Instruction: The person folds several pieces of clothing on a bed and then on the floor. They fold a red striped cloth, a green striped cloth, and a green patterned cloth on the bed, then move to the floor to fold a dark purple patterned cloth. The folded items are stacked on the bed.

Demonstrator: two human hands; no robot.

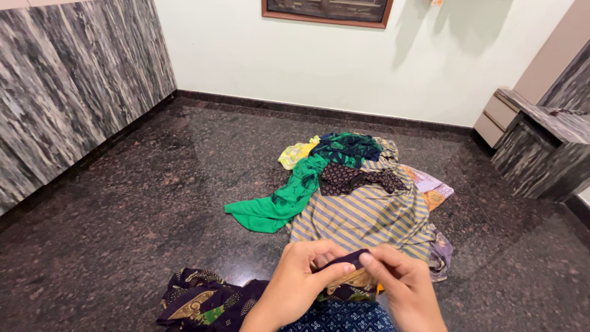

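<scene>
Dark navy cloth [344, 259] sits pinched between both your hands, low in the head view and just above your lap. Your left hand [301, 283] curls around it from the left, thumb laid along its lower edge, so that grip is pressed together on the fabric. Your right hand [399, 286] meets it from the other side, thumb and forefinger nipping the cloth's top edge where the two hands touch. A strip of tan or gold trim shows just beneath the cloth, between your palms.

Below your left wrist lies a dark patterned garment [206, 304] with gold motifs, spread on the floor [123, 203] of dark speckled stone. Blue patterned fabric [344, 316] covers your lap at the bottom edge.

Beyond your hands a heap of clothes rests on the floor: a striped grey-and-yellow cloth [362, 218] nearest you, a bright green garment [276, 206] trailing off to the left, a dark dotted piece [350, 178] on top, a green-and-navy printed one [347, 149] behind it, and a yellow item [295, 154] at the far left.
</scene>
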